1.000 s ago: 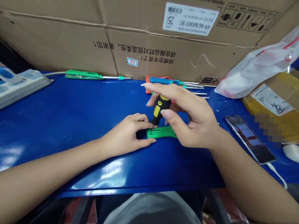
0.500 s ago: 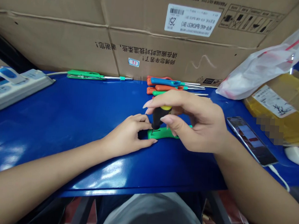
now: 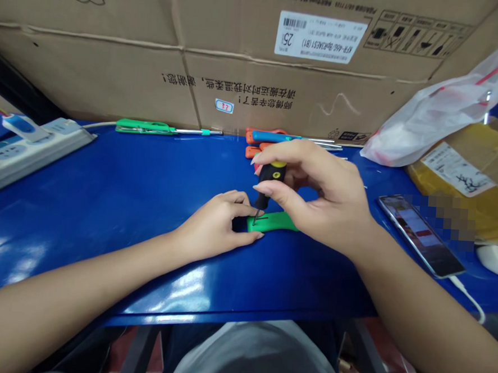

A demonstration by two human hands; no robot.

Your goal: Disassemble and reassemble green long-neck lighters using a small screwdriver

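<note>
A green plastic handle (image 3: 277, 221) lies flat on the blue table, a dark slot near its left end. My left hand (image 3: 217, 221) grips that end between thumb and forefinger. Above it, my right hand (image 3: 316, 193) holds a black and yellow screwdriver (image 3: 268, 183) by its grip, pinched between thumb and fingers. The screwdriver stands nearly upright, leaning a little, and its thin tip meets the handle's left end. The handle's right end is hidden beneath my right hand.
Along the cardboard box (image 3: 236, 50) at the back lie a green tool with a metal rod (image 3: 147, 127) and several orange and blue ones (image 3: 273, 137). A power strip (image 3: 32, 145) sits at left. To the right are a phone (image 3: 421, 236), a plastic bag (image 3: 430, 116) and a yellow-taped parcel (image 3: 478, 161).
My right hand has shifted its hold on the screwdriver, fingers higher and more of the grip and shaft showing. My left hand and the green handle have stayed almost still.
</note>
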